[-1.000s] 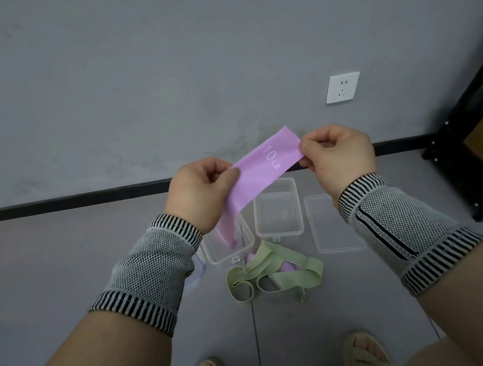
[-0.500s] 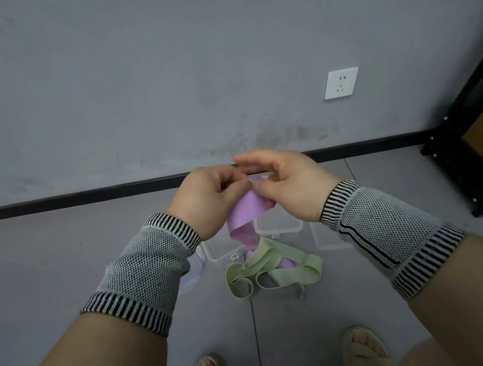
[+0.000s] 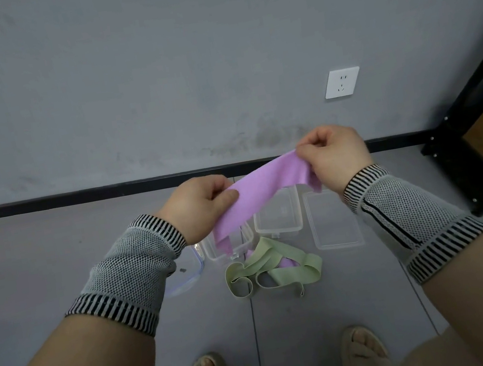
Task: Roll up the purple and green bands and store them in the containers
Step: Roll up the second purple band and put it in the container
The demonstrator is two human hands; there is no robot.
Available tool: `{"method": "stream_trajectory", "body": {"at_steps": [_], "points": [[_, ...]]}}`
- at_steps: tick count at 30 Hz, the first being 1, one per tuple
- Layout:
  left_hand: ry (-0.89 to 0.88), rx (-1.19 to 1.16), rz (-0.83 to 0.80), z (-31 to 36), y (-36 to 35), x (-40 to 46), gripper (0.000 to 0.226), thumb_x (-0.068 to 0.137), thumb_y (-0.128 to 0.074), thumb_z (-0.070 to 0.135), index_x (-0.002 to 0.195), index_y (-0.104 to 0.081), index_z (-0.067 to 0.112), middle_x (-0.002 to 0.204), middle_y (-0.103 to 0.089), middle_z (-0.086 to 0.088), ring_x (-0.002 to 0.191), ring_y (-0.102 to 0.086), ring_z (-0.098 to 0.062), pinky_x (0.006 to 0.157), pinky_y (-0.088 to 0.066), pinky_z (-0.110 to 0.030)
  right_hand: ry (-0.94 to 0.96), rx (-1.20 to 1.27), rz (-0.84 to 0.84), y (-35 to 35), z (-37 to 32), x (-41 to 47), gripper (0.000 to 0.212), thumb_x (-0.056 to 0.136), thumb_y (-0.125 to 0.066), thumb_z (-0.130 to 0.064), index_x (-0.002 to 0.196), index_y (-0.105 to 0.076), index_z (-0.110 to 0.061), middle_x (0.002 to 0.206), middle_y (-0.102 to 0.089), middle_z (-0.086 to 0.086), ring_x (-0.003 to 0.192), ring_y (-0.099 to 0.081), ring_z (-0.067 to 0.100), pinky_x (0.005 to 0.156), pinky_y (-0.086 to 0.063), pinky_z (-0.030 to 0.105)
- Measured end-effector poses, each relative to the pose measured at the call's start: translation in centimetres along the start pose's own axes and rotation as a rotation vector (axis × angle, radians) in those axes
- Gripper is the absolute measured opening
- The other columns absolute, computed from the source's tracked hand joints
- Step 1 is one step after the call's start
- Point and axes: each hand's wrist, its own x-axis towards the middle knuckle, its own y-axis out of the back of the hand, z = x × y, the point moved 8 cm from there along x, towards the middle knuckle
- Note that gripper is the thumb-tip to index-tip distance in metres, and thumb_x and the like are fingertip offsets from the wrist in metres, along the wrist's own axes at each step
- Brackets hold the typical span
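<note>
Grey wall (image 3: 149,70), white socket (image 3: 342,82), black shelf (image 3: 481,121).

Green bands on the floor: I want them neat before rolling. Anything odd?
Yes. The green bands lie tangled in loops, with a purple band caught underneath, beside the containers.

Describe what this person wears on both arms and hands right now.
Both hands, left hand and right hand, are bare, no gloves. Each wrist wears a grey mesh-knit wrist sleeve with black-and-white striped cuffs; the right sleeve has a dark lengthwise stripe. Forearms are uncovered.
</note>
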Motion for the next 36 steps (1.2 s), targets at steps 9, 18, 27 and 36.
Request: {"method": "stream_trajectory", "body": {"at_steps": [9, 18, 27, 36], "points": [[-0.03, 0.074, 0.089, 1.0, 0.8, 0.1, 0.024, 0.1, -0.038, 0.026, 0.085, -0.055, 0.018, 0.064, -0.055, 0.008, 0.072, -0.054, -0.015, 0.063, -0.037, -0.028, -0.011, -0.226, -0.034, -0.3, 0.0, -0.4, 0.014, 0.086, -0.056, -0.016, 0.087, -0.07, -0.016, 0.076, -0.068, 0.0, 0.07, -0.065, 0.017, 0.067, -0.052, 0.019], [-0.126, 0.05, 0.094, 2.4, -0.4, 0.4, 0.024, 0.1, -0.039, 0.023, 0.088, -0.057, 0.013, 0.082, -0.061, -0.002, 0.082, -0.055, -0.023, 0.077, -0.043, -0.034, 0.16, 0.157, -0.504, -7.2, -3.8, -4.3, 0.044, 0.089, -0.047, 0.005, 0.129, -0.055, -0.012, 0.111, -0.062, -0.006, 0.062, -0.052, -0.015, 0.072, -0.042, 0.009], [-0.023, 0.056, 0.069, 0.5, 0.1, 0.3, 0.034, 0.099, -0.04, 0.032, 0.081, -0.058, 0.01, 0.067, -0.059, -0.004, 0.064, -0.057, -0.022, 0.061, -0.042, -0.031, 0.163, -0.11, -0.323, -6.0, -2.6, -3.0, 0.018, 0.084, -0.064, -0.017, 0.07, -0.059, -0.026, 0.068, -0.06, -0.009, 0.066, -0.056, 0.008, 0.07, -0.048, 0.026], [0.041, -0.101, 0.173, -1.5, 2.1, 0.1, 0.015, 0.092, -0.057, 0.024, 0.078, -0.059, 0.021, 0.07, -0.057, 0.004, 0.061, -0.049, -0.007, 0.056, -0.04, -0.015, 0.043, -0.097, -0.138, -2.6, -0.5, -0.8, 0.017, 0.085, -0.062, -0.016, 0.069, -0.059, -0.023, 0.067, -0.058, -0.01, 0.066, -0.055, 0.011, 0.069, -0.045, 0.024]]}}
